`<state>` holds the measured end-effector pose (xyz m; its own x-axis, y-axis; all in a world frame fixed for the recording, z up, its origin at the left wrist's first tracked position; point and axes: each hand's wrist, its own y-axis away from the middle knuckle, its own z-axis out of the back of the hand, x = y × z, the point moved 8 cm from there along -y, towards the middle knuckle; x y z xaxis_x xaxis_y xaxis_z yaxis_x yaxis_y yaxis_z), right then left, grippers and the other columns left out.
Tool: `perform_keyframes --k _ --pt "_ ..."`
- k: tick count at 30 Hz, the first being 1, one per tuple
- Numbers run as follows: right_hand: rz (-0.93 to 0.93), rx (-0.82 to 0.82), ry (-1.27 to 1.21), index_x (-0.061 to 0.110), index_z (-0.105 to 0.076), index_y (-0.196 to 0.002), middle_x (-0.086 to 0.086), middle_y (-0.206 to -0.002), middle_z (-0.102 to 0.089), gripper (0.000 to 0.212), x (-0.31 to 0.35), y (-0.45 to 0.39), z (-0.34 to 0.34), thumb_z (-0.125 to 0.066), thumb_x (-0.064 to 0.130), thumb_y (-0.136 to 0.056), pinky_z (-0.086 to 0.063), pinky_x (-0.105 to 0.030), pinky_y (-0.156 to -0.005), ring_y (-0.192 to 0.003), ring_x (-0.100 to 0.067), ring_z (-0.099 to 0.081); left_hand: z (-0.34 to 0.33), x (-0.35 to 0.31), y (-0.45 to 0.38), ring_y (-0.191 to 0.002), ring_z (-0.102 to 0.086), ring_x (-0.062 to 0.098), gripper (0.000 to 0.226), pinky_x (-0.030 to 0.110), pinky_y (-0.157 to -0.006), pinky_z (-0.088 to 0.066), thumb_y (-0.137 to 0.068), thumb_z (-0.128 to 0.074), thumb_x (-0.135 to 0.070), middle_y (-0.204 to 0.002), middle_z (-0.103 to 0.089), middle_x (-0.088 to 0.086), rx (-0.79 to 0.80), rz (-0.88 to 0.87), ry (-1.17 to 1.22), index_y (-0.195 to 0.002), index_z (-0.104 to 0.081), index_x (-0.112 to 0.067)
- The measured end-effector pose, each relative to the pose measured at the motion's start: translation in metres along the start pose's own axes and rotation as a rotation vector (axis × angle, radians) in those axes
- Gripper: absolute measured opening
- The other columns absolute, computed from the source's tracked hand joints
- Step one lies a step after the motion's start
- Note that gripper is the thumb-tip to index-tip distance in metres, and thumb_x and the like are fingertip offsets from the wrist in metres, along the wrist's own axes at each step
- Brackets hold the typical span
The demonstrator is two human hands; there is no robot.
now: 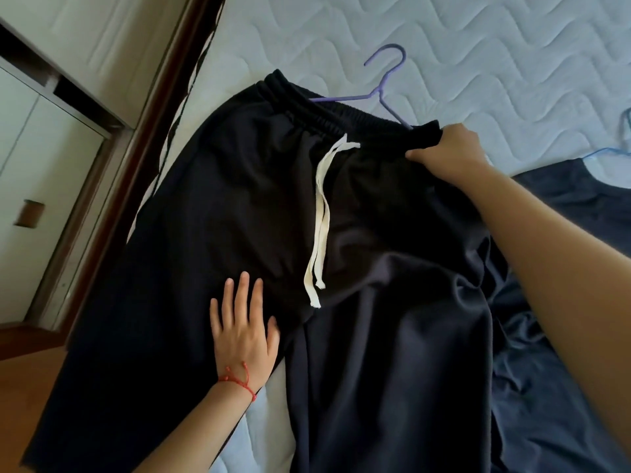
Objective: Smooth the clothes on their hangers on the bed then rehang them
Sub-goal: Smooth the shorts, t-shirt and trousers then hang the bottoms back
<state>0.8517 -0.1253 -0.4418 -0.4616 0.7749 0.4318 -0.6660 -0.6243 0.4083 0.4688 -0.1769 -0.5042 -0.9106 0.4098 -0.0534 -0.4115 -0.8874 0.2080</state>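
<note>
Black trousers (pixel 239 206) spread flat on the quilted mattress (pixel 478 46), filling the centre of the frame, waistband toward the top. My left hand (pixel 244 331) lies lower centre, fingers released and flat on the cloth near the crotch. My right hand (pixel 447 150), centre right, clenches the waistband corner. Purple hanger (pixel 382 85) pokes out above the waistband. Cream drawstring (pixel 319 216) trails down the middle. Dark blue garment (pixel 553 336) at right.

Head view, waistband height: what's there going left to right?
Wooden bed frame → black trousers' waistband → purple hanger → right hand gripping the waistband's end → blue hanger at the picture's edge.
</note>
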Motion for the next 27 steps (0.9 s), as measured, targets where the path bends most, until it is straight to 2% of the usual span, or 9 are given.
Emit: perform_keyframes --k 4,7,9,14,17,19,22,24,27 --pt "0.018 -0.001 -0.15 0.005 -0.059 -0.103 -0.005 -0.092 -0.058 0.041 0.012 0.043 0.011 -0.066 0.036 -0.078 -0.033 -0.024 -0.05 -0.069 -0.015 -0.05 0.004 -0.002 -0.002 -0.131 -0.039 0.037 0.052 0.055 -0.103 -0.034 -0.083 -0.04 -0.029 -0.14 -0.046 0.016 0.082 -0.008 0.095 -0.13 -0.045 -0.008" --pt "0.015 -0.033 -0.292 0.01 -0.062 -0.096 -0.003 -0.088 -0.061 0.034 0.025 0.083 0.022 -0.069 0.036 -0.076 -0.044 -0.027 -0.063 -0.076 -0.018 -0.058 0.024 -0.002 -0.006 -0.138 -0.03 0.033 0.045 0.051 -0.109 -0.029 -0.084 -0.056 -0.015 -0.143 -0.042 0.015 0.098 0.079 0.318 -0.128 -0.05 -0.006" --pt "0.016 -0.058 -0.384 0.011 -0.066 -0.094 -0.005 -0.088 -0.065 0.031 0.035 0.114 0.03 -0.072 0.034 -0.073 -0.05 -0.032 -0.075 -0.086 -0.021 -0.063 0.048 -0.003 -0.008 -0.141 -0.022 0.027 0.042 0.041 -0.112 -0.026 -0.088 -0.053 -0.013 -0.145 -0.039 0.013 0.096 0.137 0.522 -0.129 -0.048 -0.007" --pt "0.045 -0.084 -0.506 0.016 -0.066 -0.084 0.004 -0.073 -0.065 0.019 0.065 0.208 0.049 -0.072 0.03 -0.073 -0.048 -0.027 -0.067 -0.075 -0.014 -0.063 0.158 -0.016 0.01 -0.136 -0.031 0.022 0.036 0.033 -0.111 -0.029 -0.089 -0.051 -0.009 -0.137 -0.046 0.009 -0.101 0.021 0.837 -0.125 -0.051 -0.009" --pt "0.029 -0.116 -0.61 0.015 -0.065 -0.078 0.004 -0.071 -0.065 0.016 0.077 0.275 0.064 -0.072 0.029 -0.073 -0.049 -0.027 -0.065 -0.072 -0.014 -0.064 0.23 -0.02 0.038 -0.122 -0.047 0.017 0.028 0.019 -0.1 -0.035 -0.089 -0.052 -0.009 -0.12 -0.054 -0.002 -0.233 -0.11 0.936 -0.117 -0.058 -0.011" --pt "0.037 -0.144 -0.674 0.015 -0.064 -0.071 0.002 -0.068 -0.066 0.015 0.086 0.324 0.075 -0.072 0.028 -0.072 -0.047 -0.027 -0.061 -0.068 -0.014 -0.064 0.271 -0.02 0.064 -0.11 -0.054 0.011 0.024 0.011 -0.09 -0.038 -0.089 -0.052 -0.013 -0.109 -0.057 -0.008 -0.252 -0.164 1.029 -0.111 -0.061 -0.014" --pt "0.044 -0.148 -0.786 0.013 -0.064 -0.069 0.001 -0.065 -0.067 0.016 0.098 0.401 0.082 -0.071 0.028 -0.072 -0.049 -0.031 -0.061 -0.063 -0.012 -0.063 0.324 -0.028 0.112 -0.095 -0.058 -0.004 0.026 0.005 -0.078 -0.043 -0.085 -0.05 -0.029 -0.101 -0.062 -0.011 -0.216 -0.265 1.17 -0.105 -0.064 -0.018" --pt "0.037 -0.14 -0.893 0.015 -0.063 -0.065 -0.001 -0.061 -0.066 0.015 0.104 0.449 0.082 -0.07 0.028 -0.071 -0.048 -0.034 -0.06 -0.06 -0.011 -0.061 0.348 -0.032 0.148 -0.093 -0.06 -0.003 0.029 0.006 -0.076 -0.045 -0.082 -0.051 -0.04 -0.1 -0.063 -0.01 -0.165 -0.298 1.257 -0.101 -0.063 -0.021" --pt "0.037 -0.196 -1.003 0.024 -0.06 -0.055 0.007 -0.053 -0.061 0.024 0.107 0.513 0.091 -0.066 0.018 -0.078 -0.042 -0.024 -0.055 -0.055 -0.004 -0.055 0.369 -0.027 0.191 -0.091 -0.063 0.002 0.013 0.007 -0.075 -0.047 -0.085 -0.06 -0.028 -0.097 -0.068 -0.007 -0.07 -0.231 1.361 -0.096 -0.065 -0.023"
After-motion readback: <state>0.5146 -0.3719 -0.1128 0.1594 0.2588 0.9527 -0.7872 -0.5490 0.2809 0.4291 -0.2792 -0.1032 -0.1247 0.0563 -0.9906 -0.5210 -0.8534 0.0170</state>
